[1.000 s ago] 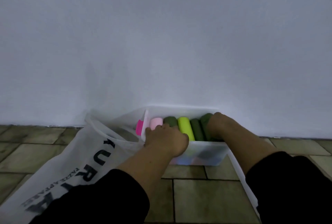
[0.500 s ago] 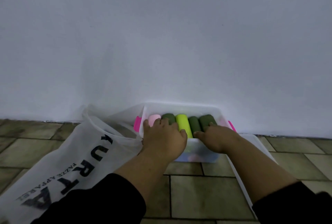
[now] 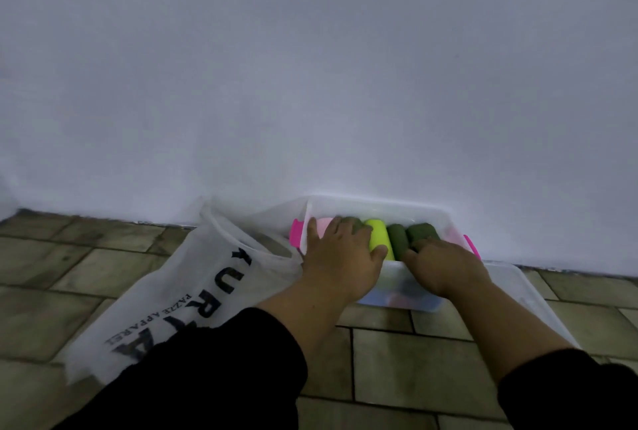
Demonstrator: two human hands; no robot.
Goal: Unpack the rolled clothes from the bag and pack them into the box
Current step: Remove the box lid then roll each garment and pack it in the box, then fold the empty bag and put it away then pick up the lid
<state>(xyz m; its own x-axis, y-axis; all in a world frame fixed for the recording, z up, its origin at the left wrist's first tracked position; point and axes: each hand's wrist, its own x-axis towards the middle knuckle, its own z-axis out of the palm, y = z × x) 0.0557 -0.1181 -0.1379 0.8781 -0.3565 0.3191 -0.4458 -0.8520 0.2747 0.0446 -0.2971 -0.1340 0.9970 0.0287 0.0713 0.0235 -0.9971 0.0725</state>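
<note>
A clear plastic box (image 3: pixel 376 206) with pink handles stands on the floor against the wall. Several rolled clothes lie side by side in it: a pale pink roll (image 3: pixel 324 225), a lime roll (image 3: pixel 378 235) and two dark green rolls (image 3: pixel 397 239). My left hand (image 3: pixel 341 257) lies flat with fingers spread over the left rolls. My right hand (image 3: pixel 440 265) rests on the near ends of the right-hand dark green rolls at the box's front wall. The white bag (image 3: pixel 193 291) with black lettering lies to the left, mouth toward the box.
The box's clear lid (image 3: pixel 528 295) lies on the floor to the right of the box. A white wall (image 3: pixel 310 67) rises just behind the box. The floor (image 3: pixel 414 360) is of greenish-brown tiles.
My right hand has drawn back from the far right roll to the box's near edge. My left hand has stayed on the left rolls. The camera has shifted a little.
</note>
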